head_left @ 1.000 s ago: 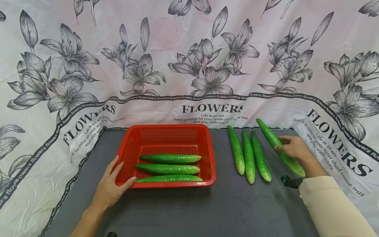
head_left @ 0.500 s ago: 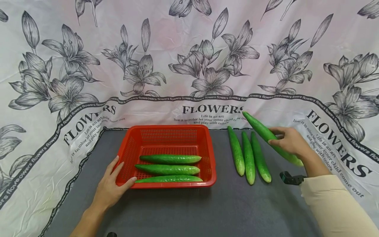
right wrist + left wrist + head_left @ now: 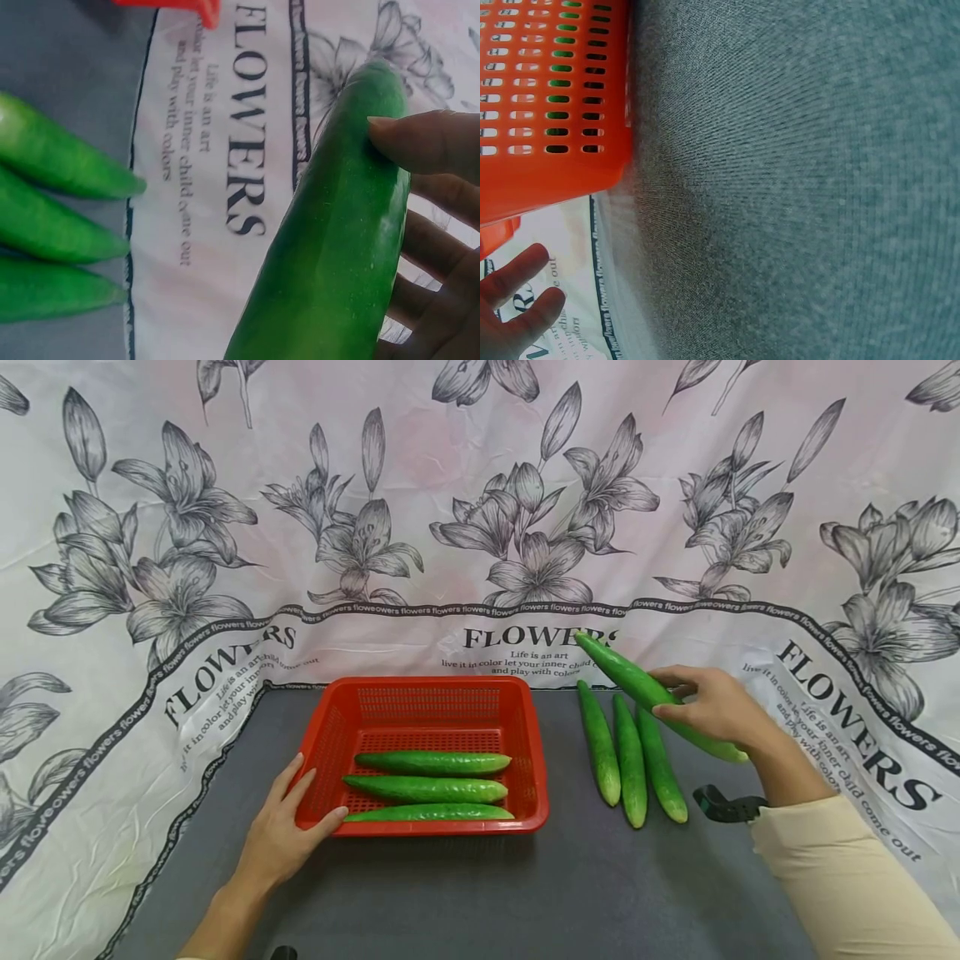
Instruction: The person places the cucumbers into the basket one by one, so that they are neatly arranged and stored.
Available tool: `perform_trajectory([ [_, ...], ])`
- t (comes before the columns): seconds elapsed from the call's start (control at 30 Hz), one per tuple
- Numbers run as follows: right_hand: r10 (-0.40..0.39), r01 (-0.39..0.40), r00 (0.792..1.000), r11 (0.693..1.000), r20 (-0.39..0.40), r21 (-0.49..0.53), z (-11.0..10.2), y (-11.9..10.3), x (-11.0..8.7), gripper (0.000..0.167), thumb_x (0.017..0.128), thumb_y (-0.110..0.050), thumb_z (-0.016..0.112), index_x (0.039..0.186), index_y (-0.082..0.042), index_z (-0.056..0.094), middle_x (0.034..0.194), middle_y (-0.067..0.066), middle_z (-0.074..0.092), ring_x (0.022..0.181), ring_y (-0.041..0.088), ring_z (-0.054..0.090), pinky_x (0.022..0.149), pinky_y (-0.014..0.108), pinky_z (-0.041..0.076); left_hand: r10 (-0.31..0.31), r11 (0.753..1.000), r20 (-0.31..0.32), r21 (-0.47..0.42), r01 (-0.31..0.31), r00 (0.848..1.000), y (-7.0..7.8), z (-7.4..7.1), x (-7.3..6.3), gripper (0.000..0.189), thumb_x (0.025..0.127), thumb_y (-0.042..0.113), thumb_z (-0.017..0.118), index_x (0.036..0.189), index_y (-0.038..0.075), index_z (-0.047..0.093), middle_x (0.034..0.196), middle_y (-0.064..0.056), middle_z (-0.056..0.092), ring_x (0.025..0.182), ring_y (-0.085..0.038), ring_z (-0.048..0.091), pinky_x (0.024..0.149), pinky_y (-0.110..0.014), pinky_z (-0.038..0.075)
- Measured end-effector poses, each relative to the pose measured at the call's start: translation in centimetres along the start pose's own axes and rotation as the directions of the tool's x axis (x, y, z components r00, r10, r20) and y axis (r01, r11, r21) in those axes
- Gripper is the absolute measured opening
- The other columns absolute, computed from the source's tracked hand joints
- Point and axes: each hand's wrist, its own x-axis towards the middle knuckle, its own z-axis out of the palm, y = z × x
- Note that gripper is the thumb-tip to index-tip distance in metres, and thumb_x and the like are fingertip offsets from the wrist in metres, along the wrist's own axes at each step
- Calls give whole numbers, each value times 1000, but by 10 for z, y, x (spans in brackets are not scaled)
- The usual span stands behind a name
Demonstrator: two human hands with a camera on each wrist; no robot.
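My right hand [image 3: 716, 710] grips a long green cucumber [image 3: 618, 670] around its middle, thumb on one side and fingers on the other. This cucumber is tilted, raised above three others on the table: a left one [image 3: 600, 752], a middle one [image 3: 632, 768] and a right one [image 3: 663, 772]. My left hand [image 3: 279, 839] is at the near left corner of a red plastic basket [image 3: 442, 828], fingers spread and fairly straight along its side, thumb at the front rim. Inside the basket three cucumbers [image 3: 425, 789] lie crosswise, the nearest partly hidden by the front rim.
A grey cloth-covered table [image 3: 480, 902] carries everything. Behind and at both sides hangs a white curtain [image 3: 420, 552] with printed lilies and lettering. A dark wrist device [image 3: 727, 806] sits below my right wrist.
My right hand has lifted the cucumber and carried it leftward, so it now overlaps the tops of the right-hand cucumbers in the head view. The left hand and basket stay put.
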Motion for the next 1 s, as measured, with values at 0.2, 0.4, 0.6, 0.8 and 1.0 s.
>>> perform_trajectory([
  [0.2, -83, 83, 997, 996, -3, 12, -1, -16, 5, 52, 85, -13, 75, 133, -3, 57, 122, 20, 61, 106, 42, 59, 83, 55, 46, -1, 1000, 4, -1, 1, 1000, 2, 0, 0, 73, 83, 41, 74, 135, -4, 52, 152, -9, 29, 125, -40, 40, 90, -63, 36],
  [0.4, -124, 124, 992, 992, 25, -5, -2, -36, 12, 52, 86, -14, 74, 134, -8, 57, 123, 16, 61, 106, 37, 59, 82, 53, 47, -6, 1000, 5, 1, 6, 1000, 1, 0, 0, 73, 83, 42, 74, 136, -3, 51, 153, -9, 29, 125, -40, 40, 90, -64, 36],
  [0.6, -183, 183, 982, 983, 42, 2, 2, -54, 22, 52, 84, -9, 74, 134, -8, 58, 125, 14, 61, 106, 35, 60, 78, 48, 49, -7, 1000, 12, 1, 7, 1000, 1, 0, 1, 74, 83, 43, 73, 136, -3, 51, 153, -8, 27, 126, -40, 38, 91, -64, 35],
  [0.8, -260, 257, 964, 965, 59, 42, 10, -74, 30, 50, 84, -5, 73, 132, -9, 60, 124, 10, 62, 105, 31, 60, 79, 47, 49, -6, 1000, 11, -1, 6, 1000, 0, 0, 2, 74, 83, 43, 73, 136, -3, 50, 154, -8, 27, 127, -39, 38, 91, -63, 35],
  [1.0, -253, 249, 964, 967, 79, 58, 23, -96, 40, 49, 83, -8, 72, 131, -13, 62, 120, 8, 63, 103, 28, 59, 69, 39, 51, 2, 1000, 4, -2, -2, 1000, -1, 1, 1, 74, 83, 42, 74, 136, -3, 51, 153, -8, 28, 127, -40, 38, 91, -63, 35],
])
